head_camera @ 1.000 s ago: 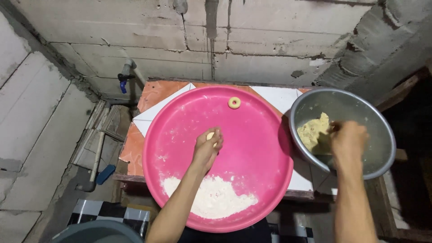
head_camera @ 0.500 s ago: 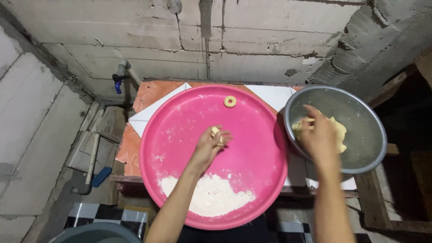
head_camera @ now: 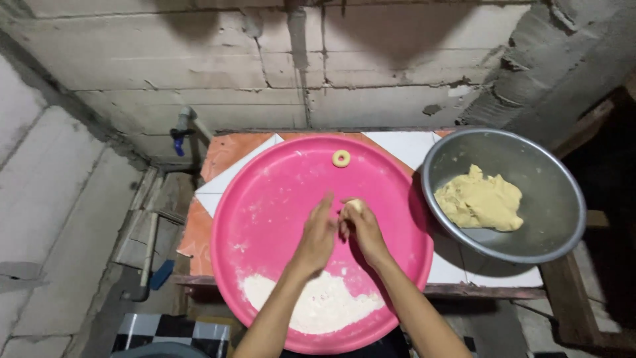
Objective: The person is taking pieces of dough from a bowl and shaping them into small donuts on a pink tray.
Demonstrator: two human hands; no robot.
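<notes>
Over the middle of the round pink tray (head_camera: 265, 219), the two hands are now brought together: the left hand (head_camera: 317, 237) is laid flat-fingered against the right hand (head_camera: 361, 229), and a small lump of pale dough (head_camera: 354, 205) is pinched between them. A second ago the right hand was in the steel bowl (head_camera: 563, 199) at the right, and a piece had been taken from the mass of yellow dough (head_camera: 480, 199) there; since then it has been carried across to the tray, so shaping between the palms can be judged to have begun. Both hands are closed loosely about the lump. One finished dough ring (head_camera: 341, 158) lies at the far side of the tray, well apart, and a heap of white flour (head_camera: 318, 305) is spread at the near edge.
</notes>
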